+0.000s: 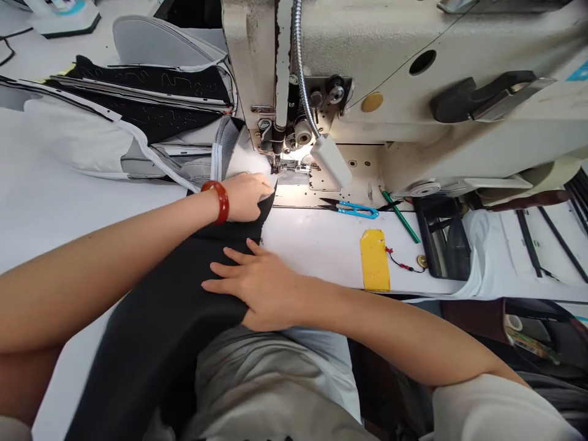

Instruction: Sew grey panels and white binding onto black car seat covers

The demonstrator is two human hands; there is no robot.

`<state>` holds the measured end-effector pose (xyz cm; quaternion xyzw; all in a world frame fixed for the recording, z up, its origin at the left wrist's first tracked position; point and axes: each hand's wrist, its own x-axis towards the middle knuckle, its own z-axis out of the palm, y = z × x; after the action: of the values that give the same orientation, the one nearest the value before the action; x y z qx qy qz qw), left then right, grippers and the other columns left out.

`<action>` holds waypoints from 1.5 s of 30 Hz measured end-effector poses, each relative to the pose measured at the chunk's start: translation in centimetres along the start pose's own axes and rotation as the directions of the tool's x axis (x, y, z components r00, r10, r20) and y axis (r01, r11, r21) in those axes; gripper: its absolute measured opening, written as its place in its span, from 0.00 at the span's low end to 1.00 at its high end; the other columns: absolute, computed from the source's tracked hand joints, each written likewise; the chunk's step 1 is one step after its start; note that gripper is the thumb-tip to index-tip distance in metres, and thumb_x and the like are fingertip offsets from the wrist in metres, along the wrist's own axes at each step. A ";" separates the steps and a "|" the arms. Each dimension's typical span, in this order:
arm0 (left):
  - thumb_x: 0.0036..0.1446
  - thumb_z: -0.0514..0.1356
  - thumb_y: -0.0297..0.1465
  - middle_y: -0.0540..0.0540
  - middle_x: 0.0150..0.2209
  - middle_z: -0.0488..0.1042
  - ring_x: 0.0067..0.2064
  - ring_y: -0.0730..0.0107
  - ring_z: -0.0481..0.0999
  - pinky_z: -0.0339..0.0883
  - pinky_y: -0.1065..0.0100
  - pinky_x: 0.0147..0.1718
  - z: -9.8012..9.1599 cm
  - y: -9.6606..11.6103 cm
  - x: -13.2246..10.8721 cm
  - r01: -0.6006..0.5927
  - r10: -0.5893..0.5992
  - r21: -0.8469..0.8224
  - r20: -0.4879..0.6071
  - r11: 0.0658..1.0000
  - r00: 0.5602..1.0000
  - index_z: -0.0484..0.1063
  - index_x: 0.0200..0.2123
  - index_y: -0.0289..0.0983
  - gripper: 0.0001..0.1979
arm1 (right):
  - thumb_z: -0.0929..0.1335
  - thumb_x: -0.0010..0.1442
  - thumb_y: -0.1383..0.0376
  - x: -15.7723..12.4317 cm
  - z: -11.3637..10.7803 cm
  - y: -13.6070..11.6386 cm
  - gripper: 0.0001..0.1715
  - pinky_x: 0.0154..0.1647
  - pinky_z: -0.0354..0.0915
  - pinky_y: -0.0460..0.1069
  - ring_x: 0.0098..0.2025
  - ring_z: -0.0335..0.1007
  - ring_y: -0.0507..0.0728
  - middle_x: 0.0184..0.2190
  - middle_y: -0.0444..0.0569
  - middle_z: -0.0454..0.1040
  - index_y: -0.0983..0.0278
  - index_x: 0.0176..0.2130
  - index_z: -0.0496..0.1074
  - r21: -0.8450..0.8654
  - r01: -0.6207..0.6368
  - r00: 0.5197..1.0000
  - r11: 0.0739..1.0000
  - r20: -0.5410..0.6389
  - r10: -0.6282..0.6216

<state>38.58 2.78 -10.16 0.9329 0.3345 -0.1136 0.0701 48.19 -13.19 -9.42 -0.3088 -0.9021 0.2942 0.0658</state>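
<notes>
The left hand (248,196), a red bangle (220,202) at its wrist, bends its fingers down at the cloth near the presser foot (275,165); whether it pinches an edge, I cannot tell. The right hand (271,288) lies flat, fingers spread wide, on the black fabric (156,331). This fabric is matte and plain, with a crease across it between the hands and a soft fold beside the right palm. It narrows towards the presser foot and broadens towards the lap, passing over the front of the bench (307,233). A stretch of white bench surface shows between its right edge and the yellow tag (375,260). Blue snips (358,210) and a green pencil (400,215) lie farther right. Grey-and-white sewn pieces (87,138) crowd the left side; the sewing machine (367,49) bounds the far side.
</notes>
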 end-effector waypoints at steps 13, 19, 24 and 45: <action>0.61 0.51 0.23 0.50 0.53 0.78 0.48 0.61 0.74 0.70 0.59 0.47 4.1 1.1 -2.2 0.006 -0.028 -0.080 -0.275 0.997 0.961 0.81 0.42 0.44 0.20 | 0.59 0.69 0.74 0.7 4.9 5.9 0.20 0.61 0.65 0.61 0.62 0.68 0.62 0.58 0.62 0.71 0.74 0.54 0.73 -0.444 0.026 0.928 0.896 -0.322 -0.186; 0.64 0.50 0.26 0.53 0.52 0.78 0.47 0.61 0.73 0.69 0.60 0.44 3.9 1.1 -0.5 0.065 -0.091 -0.091 -0.324 0.994 0.942 0.81 0.42 0.45 0.19 | 0.60 0.69 0.73 0.4 3.7 8.1 0.19 0.62 0.65 0.59 0.61 0.69 0.61 0.58 0.57 0.72 0.72 0.54 0.74 -0.467 0.010 0.914 0.884 -0.354 -0.197; 0.62 0.50 0.23 0.52 0.53 0.77 0.48 0.62 0.71 0.67 0.61 0.45 4.4 0.4 0.9 0.059 -0.070 -0.040 -0.356 0.997 0.932 0.80 0.45 0.45 0.20 | 0.59 0.70 0.73 0.4 2.6 10.0 0.19 0.63 0.64 0.58 0.63 0.66 0.58 0.58 0.55 0.72 0.70 0.53 0.74 -0.443 0.011 0.924 0.896 -0.338 -0.179; 0.64 0.48 0.25 0.44 0.37 0.73 0.46 0.60 0.70 0.62 0.57 0.49 3.3 -3.9 3.7 -0.077 0.096 0.061 -0.437 0.995 0.894 0.79 0.38 0.41 0.18 | 0.61 0.63 0.77 0.0 -0.7 14.8 0.27 0.70 0.55 0.57 0.68 0.58 0.56 0.63 0.54 0.67 0.69 0.58 0.71 -0.277 -0.077 0.954 0.958 -0.299 -0.010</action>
<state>38.35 7.33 -14.50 0.9497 0.2973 0.0962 -0.0217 56.06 -3.46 -17.35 -0.3711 -0.9095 0.1121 0.1503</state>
